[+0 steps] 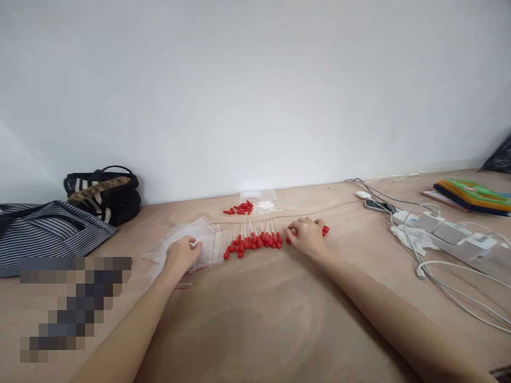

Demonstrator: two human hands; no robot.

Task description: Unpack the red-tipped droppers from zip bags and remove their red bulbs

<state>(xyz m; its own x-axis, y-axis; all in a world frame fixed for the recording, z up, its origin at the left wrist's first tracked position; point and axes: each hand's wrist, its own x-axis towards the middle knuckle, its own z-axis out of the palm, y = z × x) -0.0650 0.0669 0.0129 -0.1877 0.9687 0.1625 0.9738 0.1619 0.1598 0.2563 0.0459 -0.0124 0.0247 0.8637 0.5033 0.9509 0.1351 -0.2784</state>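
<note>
My left hand [182, 254] rests over a stack of clear zip bags [171, 236], its thumb apart from its loosely bent fingers. Beside it lie thin clear tubes [207, 252]. My right hand [307, 234] spreads its fingers down over several loose red rubber bulbs [326, 230], partly hiding them; whether it grips any does not show. Between the hands is a row of thin pale sticks or tubes with red bulb ends [255, 241], the red ends toward me. Farther back, more red bulbs [241, 207] lie by a clear bag with thin clear tubes [265, 203].
At left stand a striped bag [56, 231] and a black bag [120, 197]. At right are a power strip with white chargers [451, 234], cables [443, 282], a small dark device [379, 206] and stacked colourful boards [475, 197]. A white wall [255, 96] rises behind.
</note>
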